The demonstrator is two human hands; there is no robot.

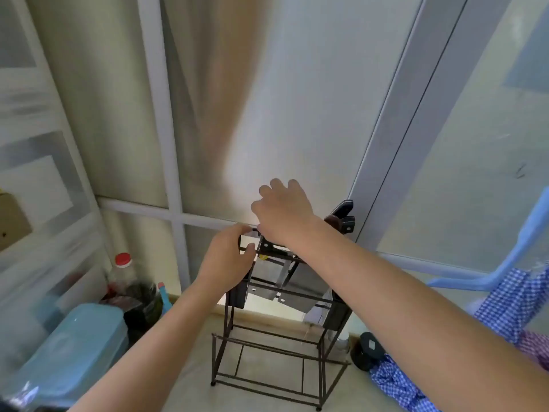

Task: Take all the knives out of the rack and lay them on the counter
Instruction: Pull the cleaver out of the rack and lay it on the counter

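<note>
No writing is legible. The left hand [228, 260] pinches the top-left bar of the wire knife rack [276, 331] on the worktop [190, 379]. The right hand [282, 215] curls over its top; what it grips is hidden. Cleavers [300, 289] hang inside.

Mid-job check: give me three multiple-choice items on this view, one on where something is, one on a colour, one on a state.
1. Where is the left hand?
A. on the rack's upper left corner
B. on the blue tub
C. flat on the counter

2. What colour is the bottle cap left of the rack?
A. green
B. red
C. yellow

3. Where are the knives?
A. laid out on the counter
C. on the floor
B. in the rack

Answers: 1 A, its fingers wrap the top wire there. 2 B, the cap is red. 3 B, blades hang inside the frame and dark handles stick up beside the right hand.
</note>
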